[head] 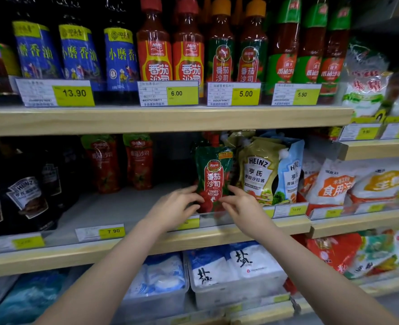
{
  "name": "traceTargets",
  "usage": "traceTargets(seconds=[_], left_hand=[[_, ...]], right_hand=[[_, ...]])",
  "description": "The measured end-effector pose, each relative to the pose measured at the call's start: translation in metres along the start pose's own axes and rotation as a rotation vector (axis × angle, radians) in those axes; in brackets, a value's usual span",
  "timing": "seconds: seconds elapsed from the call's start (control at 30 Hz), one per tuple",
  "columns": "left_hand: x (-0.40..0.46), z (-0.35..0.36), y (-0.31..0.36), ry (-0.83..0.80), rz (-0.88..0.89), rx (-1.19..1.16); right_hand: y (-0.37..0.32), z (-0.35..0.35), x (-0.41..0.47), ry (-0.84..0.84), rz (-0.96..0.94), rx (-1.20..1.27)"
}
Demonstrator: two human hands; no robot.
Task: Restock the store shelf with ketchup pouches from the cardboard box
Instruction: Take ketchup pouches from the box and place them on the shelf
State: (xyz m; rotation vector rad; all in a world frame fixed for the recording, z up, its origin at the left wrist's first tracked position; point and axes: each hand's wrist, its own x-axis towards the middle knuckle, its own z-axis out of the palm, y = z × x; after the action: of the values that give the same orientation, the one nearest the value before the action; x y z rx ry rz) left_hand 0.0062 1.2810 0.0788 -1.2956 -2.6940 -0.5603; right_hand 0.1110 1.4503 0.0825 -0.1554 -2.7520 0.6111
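- Shelves of pale wood fill the view, and both hands reach to the middle shelf (pixel 147 245), where one ketchup pouch (pixel 213 177) stands upright near the front edge.
- The left hand (pixel 173 207) has its fingertips on the pouch's lower left side, the right hand (pixel 239 202) on its lower right; the fingers are bent around the pouch's edges, holding it between them.
- Just to the pouch's right, touching or nearly so, stand Heinz salad dressing pouches (pixel 260 170), one yellowish and one pale blue behind it.
- To its left the shelf floor lies bare as far as two red pouches (pixel 121 163) set well back, and dark Heinz bottles (pixel 27 198) crowd the far left.
- Yellow price tags (pixel 111 231) run along the shelf lip; one sits partly hidden behind the left wrist.
- Above, tomato sauce bottles (pixel 170 43) stand beside blue-labelled sesame oil bottles (pixel 79 52).
- Below, clear plastic bins (pixel 238 292) hold white-and-blue bags of salt (pixel 219 268), packed close.
- White and orange bags (pixel 334 184) fill the neighbouring shelves on the right.
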Motion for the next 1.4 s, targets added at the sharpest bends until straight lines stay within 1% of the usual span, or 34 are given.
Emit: traceTargets(seconds=[0.17,0.47,0.8,0.87,0.93,1.0,1.07,1.13,1.23,1.33,1.4], left_hand=[[0.014,-0.003,-0.005,-0.048,0.016,0.116],[0.041,-0.003,-0.026,-0.076,-0.004,0.156],[0.048,0.002,-0.036,-0.084,0.006,0.147],[0.043,0.000,-0.034,-0.040,-0.013,0.090],[0.030,-0.003,-0.030,0.064,-0.013,0.026],[0.004,-0.002,-0.023,0.202,0.043,-0.019],[-0.031,0.003,-0.014,0.311,0.128,-0.092],[-0.067,0.017,-0.005,0.334,0.184,-0.183],[-0.119,0.056,0.004,0.255,0.166,-0.267],[-0.162,0.102,0.008,0.094,0.086,-0.355],[-0.186,0.135,0.008,-0.025,0.052,-0.365]], right_hand=[[0.000,0.007,0.018,-0.006,0.023,0.007],[-0.003,0.021,0.054,0.020,0.044,0.027],[0.006,0.032,0.061,0.061,0.077,0.036],[0.003,0.028,0.057,0.063,0.068,0.036],[0.000,0.020,0.047,0.091,0.024,0.041],[-0.003,0.013,0.024,0.136,-0.050,0.053],[-0.003,0.011,-0.010,0.143,-0.118,0.075],[0.003,0.018,-0.050,0.102,-0.137,0.090],[0.020,0.045,-0.110,0.014,-0.091,0.077],[0.038,0.077,-0.163,-0.058,0.020,0.098],[0.049,0.097,-0.192,-0.110,0.099,0.093]])
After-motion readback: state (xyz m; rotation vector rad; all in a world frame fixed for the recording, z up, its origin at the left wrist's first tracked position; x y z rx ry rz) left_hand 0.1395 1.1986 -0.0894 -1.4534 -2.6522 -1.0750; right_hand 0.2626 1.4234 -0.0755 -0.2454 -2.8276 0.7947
